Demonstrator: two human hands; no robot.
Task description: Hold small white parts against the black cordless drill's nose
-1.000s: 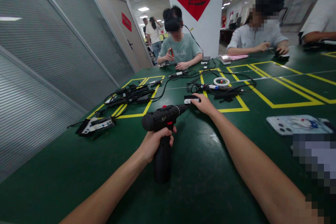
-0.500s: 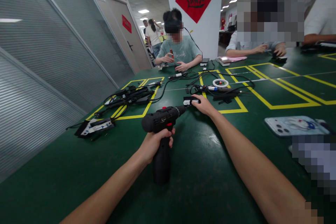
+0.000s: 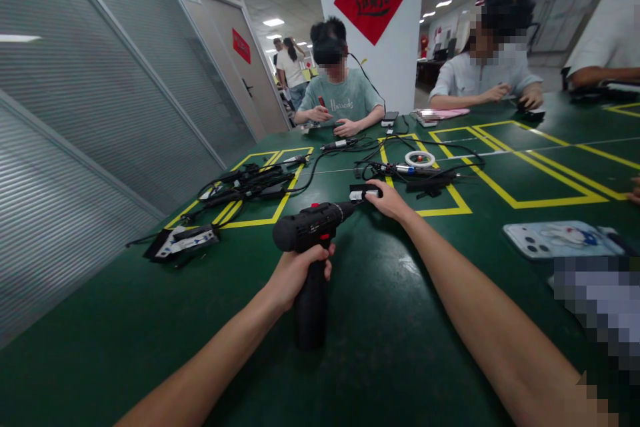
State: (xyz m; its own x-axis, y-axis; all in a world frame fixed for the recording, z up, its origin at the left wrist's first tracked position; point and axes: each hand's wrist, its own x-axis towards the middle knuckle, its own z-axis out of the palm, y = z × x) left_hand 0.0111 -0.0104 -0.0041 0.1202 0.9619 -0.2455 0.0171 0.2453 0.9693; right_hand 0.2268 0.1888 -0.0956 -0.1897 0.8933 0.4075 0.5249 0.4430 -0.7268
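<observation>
My left hand [image 3: 303, 271] is wrapped round the grip of a black cordless drill [image 3: 311, 227] with red buttons. The drill's chuck points away and to the right. Its tip meets or nearly meets a small black block with a white label [image 3: 364, 193]; whether they touch I cannot tell. My right hand [image 3: 386, 199] grips the right end of that block, fingers closed on it, against the green table [image 3: 380, 347]. The block's far side is hidden behind my fingers.
Black cables and adapters [image 3: 250, 180] lie at the left, near a black-and-white piece [image 3: 183, 240]. Behind my right hand are a soldering iron [image 3: 425, 172] and a white ring [image 3: 420, 159]. A phone [image 3: 565, 240] lies at the right. Co-workers sit across the table.
The drill and my left hand have shifted very slightly to the right. My right hand and the block stay almost still. Across the table, a co-worker's hand with a red-handled tool has moved slightly.
</observation>
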